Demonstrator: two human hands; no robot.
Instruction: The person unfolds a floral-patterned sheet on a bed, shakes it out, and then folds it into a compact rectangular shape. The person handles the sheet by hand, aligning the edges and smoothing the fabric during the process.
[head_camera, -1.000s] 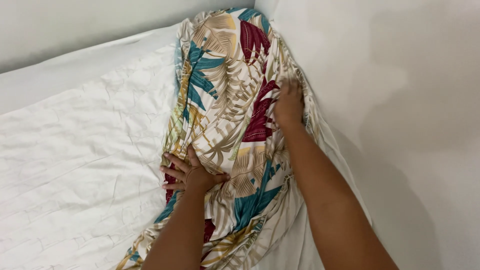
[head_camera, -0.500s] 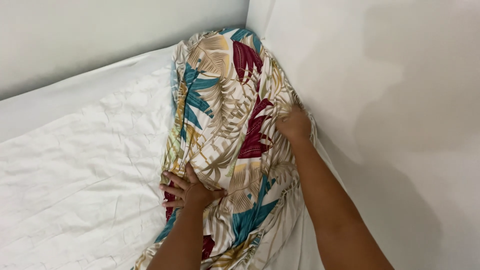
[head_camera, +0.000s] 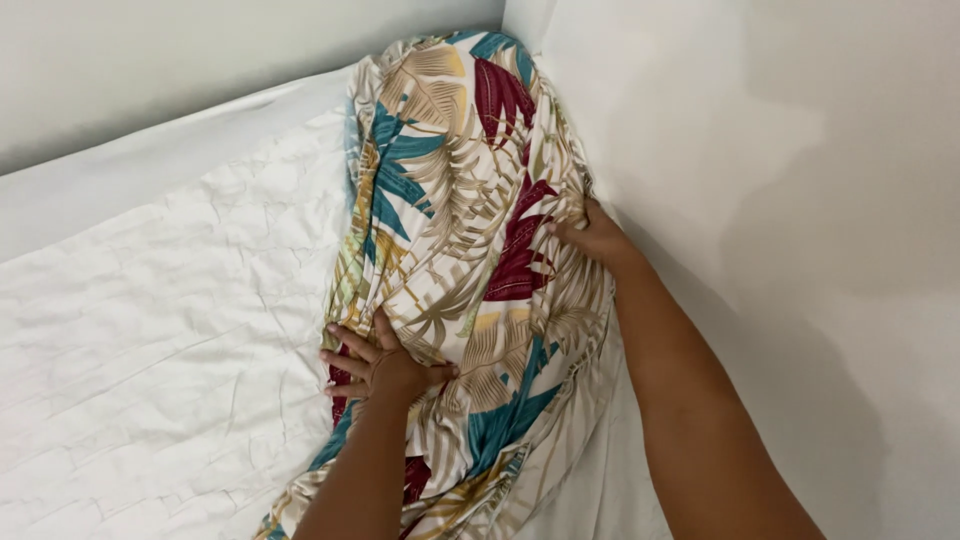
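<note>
So the leaf-print sheet (head_camera: 460, 260) was bunched into one long ridge, its long axis running from right under the person up and away into the wall corner (head_camera: 515, 20), leaning slightly right. It sat on the white mattress (head_camera: 150, 330), which spread out to the left of both hands. The left hand (head_camera: 380, 362) was pressed flat on the near end, fingers spread, not clutching. The right hand (head_camera: 590, 235) was further up by the wall, fingers curled into the fabric's edge. Compared with a second before, that right hand had slid down toward the wall side and the bundle reached closer to the corner.
</note>
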